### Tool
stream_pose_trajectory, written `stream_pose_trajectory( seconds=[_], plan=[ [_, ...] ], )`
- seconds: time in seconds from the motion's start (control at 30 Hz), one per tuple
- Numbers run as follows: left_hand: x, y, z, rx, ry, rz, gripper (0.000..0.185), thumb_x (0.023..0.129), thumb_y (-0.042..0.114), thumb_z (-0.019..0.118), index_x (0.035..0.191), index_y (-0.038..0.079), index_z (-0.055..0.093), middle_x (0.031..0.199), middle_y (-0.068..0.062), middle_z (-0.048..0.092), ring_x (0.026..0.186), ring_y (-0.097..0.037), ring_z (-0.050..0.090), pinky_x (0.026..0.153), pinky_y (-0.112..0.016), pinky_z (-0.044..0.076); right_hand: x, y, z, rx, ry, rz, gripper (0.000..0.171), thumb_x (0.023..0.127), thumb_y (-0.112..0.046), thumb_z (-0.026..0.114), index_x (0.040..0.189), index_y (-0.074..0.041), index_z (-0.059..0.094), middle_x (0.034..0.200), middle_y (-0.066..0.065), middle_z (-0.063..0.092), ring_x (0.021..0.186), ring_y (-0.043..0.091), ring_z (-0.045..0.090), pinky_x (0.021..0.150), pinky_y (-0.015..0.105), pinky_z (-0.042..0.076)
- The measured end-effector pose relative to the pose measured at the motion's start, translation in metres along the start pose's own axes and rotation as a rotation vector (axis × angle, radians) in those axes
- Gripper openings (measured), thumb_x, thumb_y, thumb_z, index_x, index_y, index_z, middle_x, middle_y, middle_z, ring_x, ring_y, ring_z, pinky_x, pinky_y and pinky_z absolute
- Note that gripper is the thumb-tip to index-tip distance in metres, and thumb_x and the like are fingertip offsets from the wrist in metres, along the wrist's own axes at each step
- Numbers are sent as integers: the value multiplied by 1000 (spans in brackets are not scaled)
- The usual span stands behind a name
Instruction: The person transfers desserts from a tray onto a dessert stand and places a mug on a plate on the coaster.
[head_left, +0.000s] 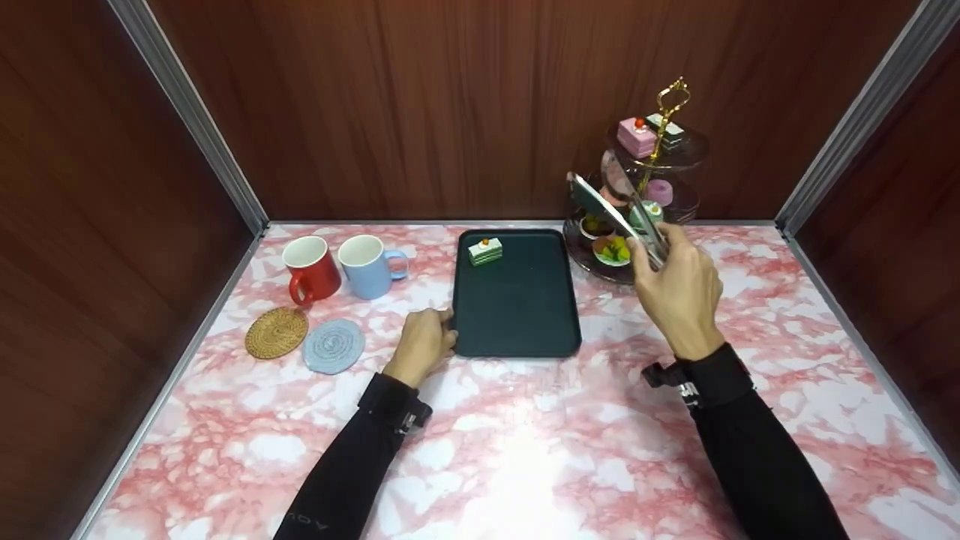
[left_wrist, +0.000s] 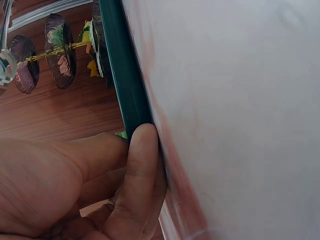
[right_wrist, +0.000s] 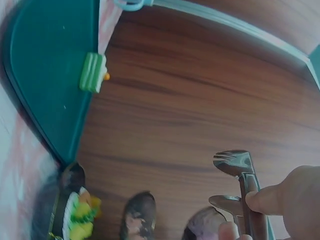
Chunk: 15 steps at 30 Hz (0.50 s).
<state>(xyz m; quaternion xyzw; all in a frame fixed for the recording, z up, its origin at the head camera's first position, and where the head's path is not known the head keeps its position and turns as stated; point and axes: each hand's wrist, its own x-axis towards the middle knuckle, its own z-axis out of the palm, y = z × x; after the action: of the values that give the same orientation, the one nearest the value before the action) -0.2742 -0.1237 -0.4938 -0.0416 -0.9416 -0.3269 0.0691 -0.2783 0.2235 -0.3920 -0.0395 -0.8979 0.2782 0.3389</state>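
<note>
Right hand [head_left: 679, 289] holds metal tongs [head_left: 615, 214], its grip clamped around their handles, the tips apart and empty, raised in front of the tiered cake stand [head_left: 651, 184] at the back right of the surface [head_left: 525, 450]. Left hand [head_left: 424, 345] rests against the near left edge of the dark green tray [head_left: 517, 315], fingers curled, thumb pressing the rim. A green layered cake slice [head_left: 485, 251] sits near the tray's far left corner; red mug [head_left: 311, 270], blue mug [head_left: 367, 266] and two coasters [head_left: 304, 339] stand well to the left.
</note>
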Motion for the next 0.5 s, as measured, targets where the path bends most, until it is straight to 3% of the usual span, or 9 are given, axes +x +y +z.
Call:
stream_pose_trajectory(
  seconds=[0.1,0.33,0.5],
  plan=[
    [0,0,1,-2,-12,-15,39,81,8,63,120,7,63,86,-8,67,81,-18,62,60,-23,54,-6,0,8,5,-34,-11,50,84,-55,53,121,-22,58,84,6,66,72,32,62,56,47,43],
    [1,0,1,-5,-11,-20,39,81,8,63,120,8,62,94,-11,68,84,-19,62,60,-22,53,-19,-3,27,27,-84,-62,45,83,-40,59,123,-17,56,98,11,67,79,34,62,61,50,44],
    [0,0,1,1,0,3,39,81,8,64,120,7,62,84,-6,66,80,-17,62,62,-23,53,-27,-8,39,22,-130,-89,46,84,-38,59,123,-14,54,104,14,66,87,35,63,67,52,45]
  ],
)
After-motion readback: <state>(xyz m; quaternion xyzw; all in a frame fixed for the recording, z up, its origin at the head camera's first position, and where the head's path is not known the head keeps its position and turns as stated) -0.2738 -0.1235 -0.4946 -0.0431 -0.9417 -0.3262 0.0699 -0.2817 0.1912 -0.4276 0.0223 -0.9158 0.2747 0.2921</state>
